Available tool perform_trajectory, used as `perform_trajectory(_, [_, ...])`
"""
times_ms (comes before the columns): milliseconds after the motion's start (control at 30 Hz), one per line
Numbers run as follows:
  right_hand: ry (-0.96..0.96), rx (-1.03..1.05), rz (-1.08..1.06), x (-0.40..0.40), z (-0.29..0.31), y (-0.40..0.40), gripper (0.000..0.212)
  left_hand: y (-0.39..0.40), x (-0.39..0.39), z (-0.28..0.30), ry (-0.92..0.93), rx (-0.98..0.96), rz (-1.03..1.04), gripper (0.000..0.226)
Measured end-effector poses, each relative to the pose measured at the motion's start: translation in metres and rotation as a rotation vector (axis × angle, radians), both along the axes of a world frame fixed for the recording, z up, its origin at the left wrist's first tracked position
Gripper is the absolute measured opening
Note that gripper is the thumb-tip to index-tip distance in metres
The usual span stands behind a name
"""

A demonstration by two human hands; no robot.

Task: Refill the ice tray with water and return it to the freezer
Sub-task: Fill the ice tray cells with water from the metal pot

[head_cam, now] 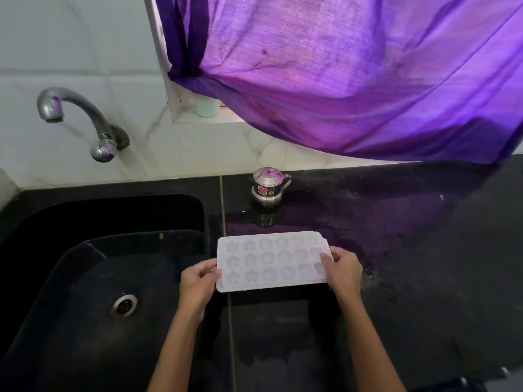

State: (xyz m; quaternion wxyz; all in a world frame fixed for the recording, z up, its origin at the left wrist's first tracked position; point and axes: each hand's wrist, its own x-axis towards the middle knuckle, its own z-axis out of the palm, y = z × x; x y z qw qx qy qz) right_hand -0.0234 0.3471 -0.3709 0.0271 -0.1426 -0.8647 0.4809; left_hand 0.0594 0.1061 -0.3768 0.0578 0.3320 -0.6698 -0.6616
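Your left hand (198, 281) and right hand (341, 268) grip the ice tray (271, 261) ends; tilt it and water spills.

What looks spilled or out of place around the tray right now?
The black counter looks wet right of the ice tray, with sheen and droplets near the right hand. The purple curtain hangs low over the counter behind the small steel pot. The tray itself sits level between both hands; the left hand grips its other end.
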Motion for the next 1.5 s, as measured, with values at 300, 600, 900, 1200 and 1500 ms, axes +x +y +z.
perform_trajectory(300, [-0.136,0.120,0.097,-0.046,-0.011,0.017,0.011,0.021,-0.023,-0.002,-0.070,-0.091,0.085,0.023])
perform_trajectory(600, [-0.227,0.374,0.284,-0.089,0.011,0.027,0.040,0.028,-0.032,0.000,-0.254,-0.301,0.121,0.035])
perform_trajectory(900, [-0.089,-0.180,0.612,-0.191,0.027,-0.056,0.075,0.066,-0.062,0.032,-0.009,-0.517,0.186,0.032])
perform_trajectory(1200, [-0.170,-0.314,0.556,-0.211,0.008,-0.061,0.031,0.109,-0.069,0.028,0.067,-0.482,0.172,0.025])
perform_trajectory(1500, [-0.040,-0.370,0.429,-0.191,0.032,-0.017,0.027,0.137,-0.060,0.019,0.137,-0.394,0.125,0.025])
